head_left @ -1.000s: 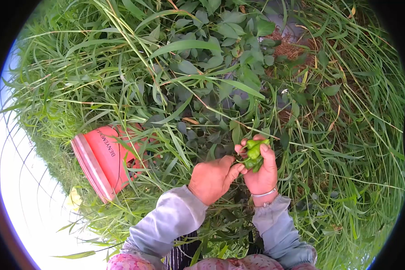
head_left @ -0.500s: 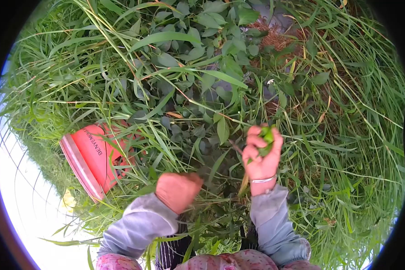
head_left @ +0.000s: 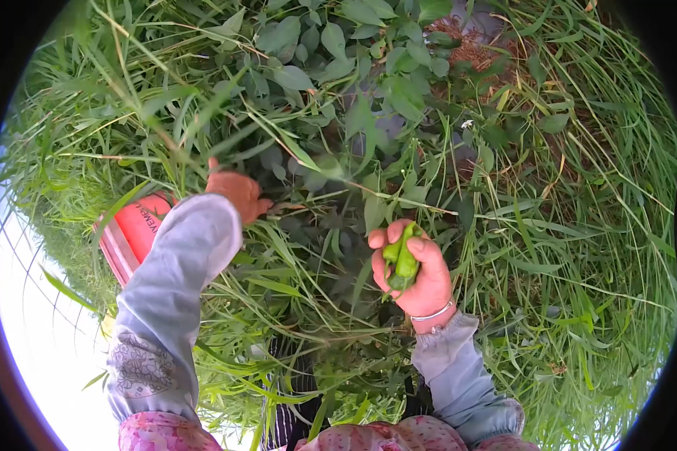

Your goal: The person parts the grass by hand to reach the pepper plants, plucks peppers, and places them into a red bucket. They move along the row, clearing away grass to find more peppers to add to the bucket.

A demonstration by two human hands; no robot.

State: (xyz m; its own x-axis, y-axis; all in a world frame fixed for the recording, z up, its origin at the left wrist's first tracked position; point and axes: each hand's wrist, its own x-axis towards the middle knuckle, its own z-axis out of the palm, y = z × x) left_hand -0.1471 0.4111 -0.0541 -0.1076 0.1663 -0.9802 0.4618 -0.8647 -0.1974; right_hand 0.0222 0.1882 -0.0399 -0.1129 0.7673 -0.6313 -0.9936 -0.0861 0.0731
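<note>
My right hand [head_left: 421, 274] is closed around several green peppers [head_left: 406, 259], palm up, above the low plants at centre right. The peppers stick out between thumb and fingers, their thin stems hanging near the palm. My left hand [head_left: 237, 193] reaches forward among the grass blades and pepper leaves at centre left, just right of the red bucket [head_left: 144, 223]. Its thumb and one fingertip stand apart, nothing visible between them; the other fingers are partly hidden and slightly blurred. Broad-leaved pepper plants [head_left: 278, 41] grow ahead of both hands.
Tall grass [head_left: 579, 248] surrounds the plants and leans across them. The tilted bucket is partly covered by blades and my left sleeve [head_left: 177, 263]. Grey sheeting [head_left: 474, 26] and dry brown straw [head_left: 478, 52] show at the top. A small white flower [head_left: 467, 124] stands among the leaves.
My left hand has moved forward and left into the grass near the bucket. My right hand has shifted slightly left and down, turning so the peppers show more plainly. Grass at upper left is blurred.
</note>
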